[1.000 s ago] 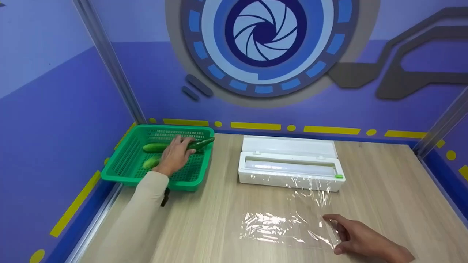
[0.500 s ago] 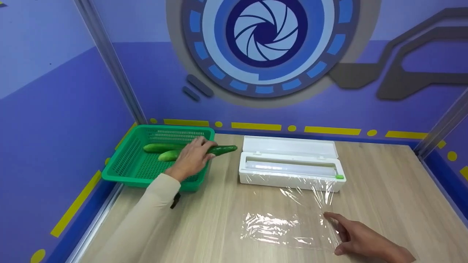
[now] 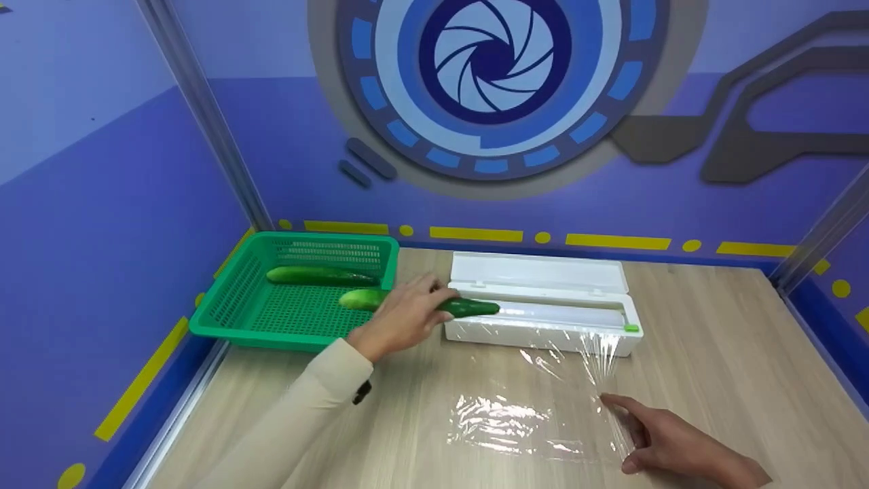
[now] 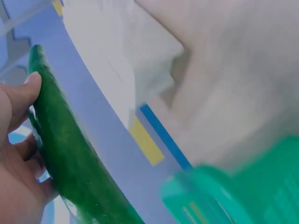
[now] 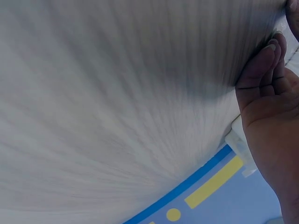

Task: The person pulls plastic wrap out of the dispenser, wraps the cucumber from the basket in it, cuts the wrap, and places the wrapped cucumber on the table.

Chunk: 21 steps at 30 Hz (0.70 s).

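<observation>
My left hand (image 3: 404,318) grips a green cucumber (image 3: 470,308) around its middle, and the cucumber's dark tip overlaps the wrap box in the head view. In the left wrist view, the thumb lies along the cucumber (image 4: 70,144) near its narrow end. At the lower right, my right hand (image 3: 669,438) holds the side edge of a clear sheet of plastic wrap (image 3: 499,424), index finger and thumb spread along it. The sheet runs from a roll (image 3: 550,313) in the open white box (image 3: 536,338). In the right wrist view, the other fingers (image 5: 261,65) are curled.
A green basket (image 3: 224,333) stands at the left with another cucumber (image 3: 319,275) inside. The box's lid (image 3: 536,272) is raised at the back, and a small green piece (image 3: 631,328) sits at its right end. Blue-purple walls (image 3: 285,149) enclose the wooden table (image 3: 713,339).
My left hand has lifted the cucumber out of the basket and carried it right, toward the wrap box. The other cucumber stays in the basket. My right hand has hardly moved.
</observation>
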Each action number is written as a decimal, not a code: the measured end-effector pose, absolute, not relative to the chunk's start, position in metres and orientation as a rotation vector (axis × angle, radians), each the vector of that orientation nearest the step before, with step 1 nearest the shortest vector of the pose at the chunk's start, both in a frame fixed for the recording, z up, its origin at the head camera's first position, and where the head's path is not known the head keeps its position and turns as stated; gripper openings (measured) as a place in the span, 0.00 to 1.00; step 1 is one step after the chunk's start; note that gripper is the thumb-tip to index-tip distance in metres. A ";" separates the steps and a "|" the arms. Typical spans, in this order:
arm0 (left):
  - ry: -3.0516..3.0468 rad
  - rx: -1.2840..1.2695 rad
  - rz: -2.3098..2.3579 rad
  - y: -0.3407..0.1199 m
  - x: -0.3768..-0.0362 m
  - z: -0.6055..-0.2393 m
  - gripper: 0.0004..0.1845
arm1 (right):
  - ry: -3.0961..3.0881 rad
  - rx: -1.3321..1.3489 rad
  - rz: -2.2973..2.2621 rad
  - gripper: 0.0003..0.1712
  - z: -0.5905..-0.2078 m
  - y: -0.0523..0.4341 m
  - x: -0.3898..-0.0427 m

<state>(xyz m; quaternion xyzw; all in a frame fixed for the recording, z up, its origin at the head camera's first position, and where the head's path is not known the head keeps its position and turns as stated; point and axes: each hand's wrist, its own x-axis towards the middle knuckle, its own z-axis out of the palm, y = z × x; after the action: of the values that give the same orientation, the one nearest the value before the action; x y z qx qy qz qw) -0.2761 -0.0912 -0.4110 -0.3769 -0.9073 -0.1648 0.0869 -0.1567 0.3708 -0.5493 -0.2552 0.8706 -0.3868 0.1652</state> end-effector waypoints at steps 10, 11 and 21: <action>-2.731 -1.206 -0.476 -0.061 -0.257 -0.424 0.21 | 2.464 -0.680 -1.086 0.58 -0.550 0.371 -0.158; -2.733 -1.216 -0.478 -0.059 -0.256 -0.426 0.20 | 2.462 -0.666 -1.082 0.58 -0.550 0.371 -0.158; -2.804 -1.305 -0.559 -0.028 -0.242 -0.452 0.19 | 2.436 -0.554 -1.054 0.60 -0.548 0.370 -0.159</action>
<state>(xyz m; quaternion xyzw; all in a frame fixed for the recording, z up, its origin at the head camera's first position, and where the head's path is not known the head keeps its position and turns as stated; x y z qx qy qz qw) -0.2423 -0.0280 -0.4517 -0.4153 -0.8921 -0.1778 -0.0006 -0.1586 0.3698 -0.5482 -0.1995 0.8778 -0.3798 0.2133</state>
